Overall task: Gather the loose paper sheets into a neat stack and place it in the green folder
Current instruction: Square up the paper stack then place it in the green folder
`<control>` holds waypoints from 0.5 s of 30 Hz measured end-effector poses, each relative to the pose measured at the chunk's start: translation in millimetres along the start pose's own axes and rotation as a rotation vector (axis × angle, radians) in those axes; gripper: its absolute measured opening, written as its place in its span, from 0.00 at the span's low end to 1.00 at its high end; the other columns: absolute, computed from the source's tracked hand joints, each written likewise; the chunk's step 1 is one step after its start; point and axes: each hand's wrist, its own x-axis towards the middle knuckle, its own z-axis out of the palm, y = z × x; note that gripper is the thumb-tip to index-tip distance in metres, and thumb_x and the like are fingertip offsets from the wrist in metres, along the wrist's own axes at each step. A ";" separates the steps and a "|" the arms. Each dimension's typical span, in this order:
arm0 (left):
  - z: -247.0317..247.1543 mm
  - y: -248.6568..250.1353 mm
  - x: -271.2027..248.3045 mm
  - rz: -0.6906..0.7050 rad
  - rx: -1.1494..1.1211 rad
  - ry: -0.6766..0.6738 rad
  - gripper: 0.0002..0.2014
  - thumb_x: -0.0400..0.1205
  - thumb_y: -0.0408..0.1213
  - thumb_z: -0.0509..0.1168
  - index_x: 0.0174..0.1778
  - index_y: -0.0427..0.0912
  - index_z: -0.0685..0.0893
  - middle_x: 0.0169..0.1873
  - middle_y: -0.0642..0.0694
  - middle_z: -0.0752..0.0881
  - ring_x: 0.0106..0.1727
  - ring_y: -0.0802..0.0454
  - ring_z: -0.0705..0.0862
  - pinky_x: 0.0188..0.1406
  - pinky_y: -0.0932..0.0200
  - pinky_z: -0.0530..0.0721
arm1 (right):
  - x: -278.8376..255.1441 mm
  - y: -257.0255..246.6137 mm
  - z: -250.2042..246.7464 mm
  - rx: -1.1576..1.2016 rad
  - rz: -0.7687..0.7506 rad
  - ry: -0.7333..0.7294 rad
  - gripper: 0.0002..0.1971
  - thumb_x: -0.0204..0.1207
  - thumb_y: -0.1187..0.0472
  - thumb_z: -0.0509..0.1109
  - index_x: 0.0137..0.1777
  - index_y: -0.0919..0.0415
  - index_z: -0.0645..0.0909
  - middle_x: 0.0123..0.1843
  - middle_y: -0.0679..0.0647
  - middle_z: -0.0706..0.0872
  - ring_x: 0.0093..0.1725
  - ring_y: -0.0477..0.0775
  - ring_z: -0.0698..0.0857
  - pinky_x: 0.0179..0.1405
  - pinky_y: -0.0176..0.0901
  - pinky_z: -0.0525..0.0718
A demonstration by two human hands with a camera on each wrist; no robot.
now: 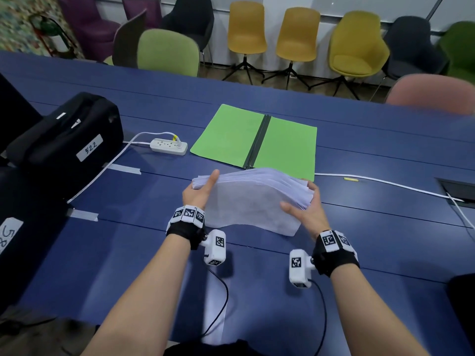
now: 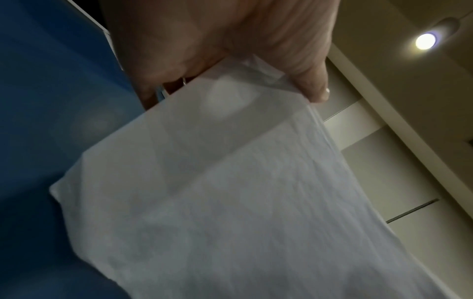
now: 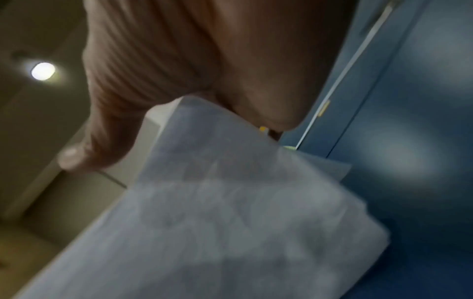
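A thick stack of white paper sheets stands tilted on its lower edge on the blue table, bowed across the top. My left hand grips its left edge with the thumb on the near face. My right hand grips the right edge, thumb in front and fingers behind. The green folder lies open and flat just beyond the stack. The left wrist view shows the paper stack under my left hand. Blurred in the right wrist view, the paper stack sits below my right hand.
A black case labelled 522 sits at the left, with a white power strip beside the folder. A white cable runs right to a table recess. Several chairs stand beyond the far edge.
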 end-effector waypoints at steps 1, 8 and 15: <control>-0.5 1.3 0.2 -0.009 0.003 0.001 0.22 0.68 0.58 0.75 0.48 0.45 0.82 0.48 0.49 0.82 0.51 0.48 0.82 0.52 0.58 0.77 | -1.6 5.0 -3.0 -0.045 0.001 0.022 0.39 0.59 0.59 0.84 0.67 0.45 0.67 0.61 0.40 0.80 0.58 0.40 0.81 0.58 0.30 0.77; -0.7 4.4 -2.5 -0.019 0.030 0.020 0.29 0.66 0.61 0.74 0.53 0.43 0.83 0.55 0.46 0.85 0.53 0.47 0.82 0.52 0.58 0.75 | -5.4 22.0 -5.1 0.035 0.096 0.148 0.10 0.69 0.71 0.76 0.50 0.65 0.86 0.42 0.50 0.88 0.37 0.40 0.87 0.46 0.36 0.85; 1.1 27.2 -14.9 0.021 -0.039 0.162 0.37 0.64 0.68 0.71 0.55 0.38 0.84 0.58 0.44 0.86 0.58 0.43 0.83 0.54 0.56 0.77 | 0.0 -26.4 -0.3 0.137 -0.112 0.240 0.11 0.70 0.72 0.76 0.50 0.63 0.85 0.35 0.39 0.90 0.33 0.33 0.85 0.39 0.31 0.85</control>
